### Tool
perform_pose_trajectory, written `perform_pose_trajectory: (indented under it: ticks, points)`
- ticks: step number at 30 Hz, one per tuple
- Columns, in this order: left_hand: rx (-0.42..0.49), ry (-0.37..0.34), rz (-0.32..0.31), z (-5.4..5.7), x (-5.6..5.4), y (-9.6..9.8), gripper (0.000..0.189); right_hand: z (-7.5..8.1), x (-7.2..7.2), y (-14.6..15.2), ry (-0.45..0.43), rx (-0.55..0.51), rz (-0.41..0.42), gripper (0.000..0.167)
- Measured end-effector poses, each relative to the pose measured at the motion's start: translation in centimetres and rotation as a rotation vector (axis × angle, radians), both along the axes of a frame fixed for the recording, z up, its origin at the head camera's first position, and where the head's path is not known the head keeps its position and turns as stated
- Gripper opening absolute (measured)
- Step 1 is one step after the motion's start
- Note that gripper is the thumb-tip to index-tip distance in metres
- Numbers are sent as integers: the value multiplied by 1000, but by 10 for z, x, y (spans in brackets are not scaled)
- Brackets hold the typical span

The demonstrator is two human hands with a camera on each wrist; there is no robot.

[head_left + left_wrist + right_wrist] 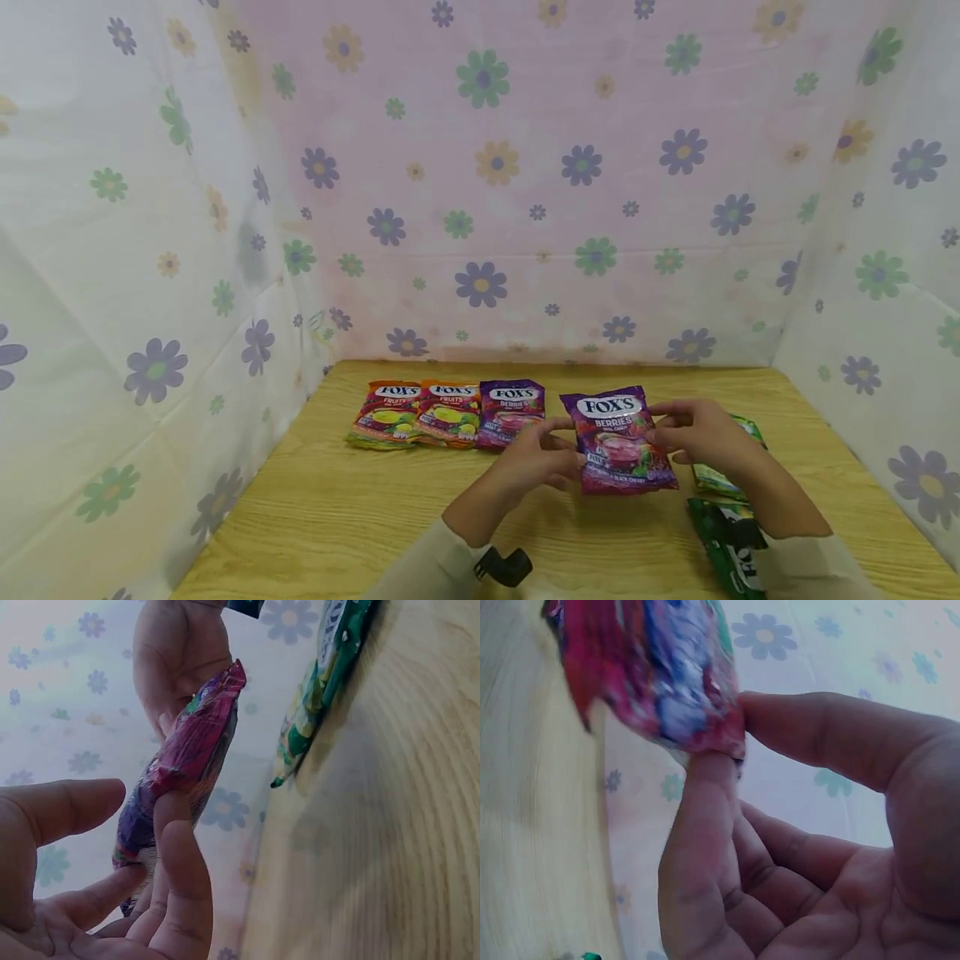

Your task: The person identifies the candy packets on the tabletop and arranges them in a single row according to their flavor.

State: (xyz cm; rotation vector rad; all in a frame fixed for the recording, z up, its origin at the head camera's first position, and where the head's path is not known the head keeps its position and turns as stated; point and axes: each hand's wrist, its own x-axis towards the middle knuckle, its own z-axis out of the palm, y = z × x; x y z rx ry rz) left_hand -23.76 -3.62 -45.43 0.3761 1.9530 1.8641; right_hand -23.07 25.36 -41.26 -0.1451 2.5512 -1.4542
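Booth-like setting shown: wood-grained table (337,517) enclosed by flowered cloth (540,183) at nine, twelve and three o'clock; kind of building unclear.

Right of centre in the head view, the upright purple bag (618,442) reads "FOX'S" in white, "BERRIES" below, and "BLACK CHERRY" along its foot; the line under "BERRIES" is too small to be sure of. Left of it, another purple bag (510,408) says "FOX'S BERRIES", and two orange bags (448,414) each say "FOX'S FRUITS". At lower right, a dark green bag (712,542) shows a partly hidden "FO"
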Motion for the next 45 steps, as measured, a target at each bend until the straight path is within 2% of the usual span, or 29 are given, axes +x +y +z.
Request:
perform_pose_trajectory:
  ticks: [4,7,13,18,29,34,40,45]
  points:
    - [1,24,56,2,-4,2,59,-2,-6,0,-10,-113,-19,68]
    - [17,16,83,4,-9,3,58,-3,-11,1,-18,-178,-22,70]
    - [47,23,119,6,-18,4,56,-1,-16,1,-25,-263,16,73]
    - [21,59,164,6,-22,4,55,-2,-21,-1,-41,-334,27,76]
    - [44,111,285,3,-35,17,46,-12,-35,-14,40,-312,-92,64]
    - [46,138,333,1,-37,20,44,-23,-40,-17,96,-356,-96,60]
    - [62,164,386,-6,-41,19,41,-36,-44,-23,93,-408,-125,57]
    - [62,127,429,-15,-45,20,38,-43,-47,-30,68,-409,-179,53]
